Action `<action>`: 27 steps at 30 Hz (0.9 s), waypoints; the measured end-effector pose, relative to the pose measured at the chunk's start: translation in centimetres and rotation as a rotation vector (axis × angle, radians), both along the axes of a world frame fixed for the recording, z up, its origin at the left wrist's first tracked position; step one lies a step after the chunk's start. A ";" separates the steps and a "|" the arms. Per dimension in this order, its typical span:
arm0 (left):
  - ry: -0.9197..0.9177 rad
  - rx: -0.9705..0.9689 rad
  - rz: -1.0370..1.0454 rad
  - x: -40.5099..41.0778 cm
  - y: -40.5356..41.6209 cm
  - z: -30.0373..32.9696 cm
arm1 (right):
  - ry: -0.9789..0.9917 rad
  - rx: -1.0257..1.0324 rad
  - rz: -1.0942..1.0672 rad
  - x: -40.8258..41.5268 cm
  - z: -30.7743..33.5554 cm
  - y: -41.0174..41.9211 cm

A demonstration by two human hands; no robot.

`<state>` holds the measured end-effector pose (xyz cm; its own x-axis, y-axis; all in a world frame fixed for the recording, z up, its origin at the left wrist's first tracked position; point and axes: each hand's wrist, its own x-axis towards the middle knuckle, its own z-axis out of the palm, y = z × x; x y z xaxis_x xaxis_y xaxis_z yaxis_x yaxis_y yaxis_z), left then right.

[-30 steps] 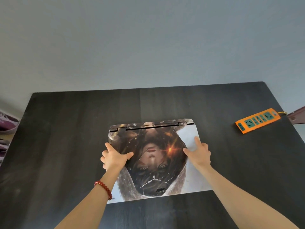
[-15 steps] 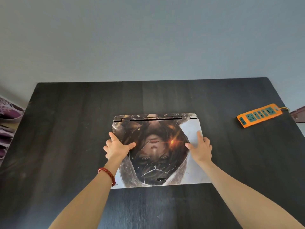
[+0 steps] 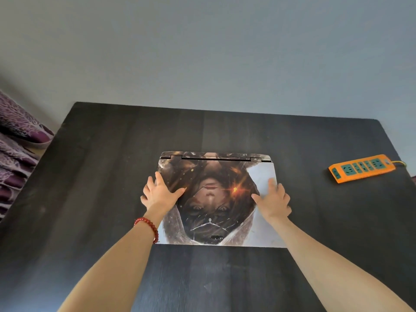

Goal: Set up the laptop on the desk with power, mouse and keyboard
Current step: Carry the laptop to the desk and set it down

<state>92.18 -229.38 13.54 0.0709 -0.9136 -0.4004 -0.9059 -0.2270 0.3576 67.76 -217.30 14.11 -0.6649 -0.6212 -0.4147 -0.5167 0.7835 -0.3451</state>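
A closed laptop (image 3: 216,212) with a printed picture on its lid lies flat in the middle of the dark wooden desk (image 3: 90,199), hinge side away from me. My left hand (image 3: 158,194), with a red bead bracelet on its wrist, rests flat on the lid's left edge, fingers spread. On the lid's right edge my right hand (image 3: 273,199) lies flat in the same way. An orange power strip (image 3: 361,168) with green sockets sits at the desk's right edge, its yellow cable running off to the right. No mouse, keyboard or charger is in view.
Purple patterned fabric (image 3: 15,149) lies beside the desk on the left. A plain grey wall rises behind the desk's far edge. Bare desk surface surrounds the laptop on all sides.
The laptop has slid away from me toward the desk's middle and turned square to its edges, with both hands staying flat on the lid. The view has shifted with my head.
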 end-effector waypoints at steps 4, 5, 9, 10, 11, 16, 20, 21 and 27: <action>0.091 -0.129 0.025 1.8 4.4 1.8 | 0.161 -0.078 0.332 2.8 1.4 0.9; 0.122 -0.156 0.042 2.7 5.8 2.3 | 0.135 -0.130 0.392 4.1 1.9 1.0; 0.214 -0.198 0.184 8.7 12.3 5.0 | -0.153 -0.246 0.596 12.0 4.4 1.8; 0.214 -0.208 0.245 10.9 14.2 5.7 | -0.220 -0.249 0.672 14.6 4.9 2.1; 0.206 -0.219 0.305 13.0 16.1 6.2 | -0.277 -0.238 0.752 17.2 5.3 2.4; 0.164 -0.266 0.614 23.1 25.5 7.4 | -0.466 -0.104 1.078 28.8 6.3 4.9; 0.187 -0.274 0.900 30.0 34.2 7.1 | -0.491 -0.020 1.314 37.7 5.7 8.2; 0.202 -0.261 0.953 31.5 36.3 6.6 | -0.484 0.015 1.372 39.8 5.5 9.3; 0.196 -0.145 1.243 42.2 48.2 1.3 | -0.445 0.241 1.596 54.3 1.6 17.7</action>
<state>134.41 -181.15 14.83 0.8611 -0.3096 -0.4033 -0.0392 -0.8314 0.5544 122.08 -199.56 15.68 0.7158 -0.4112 -0.5644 -0.6951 -0.3424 -0.6321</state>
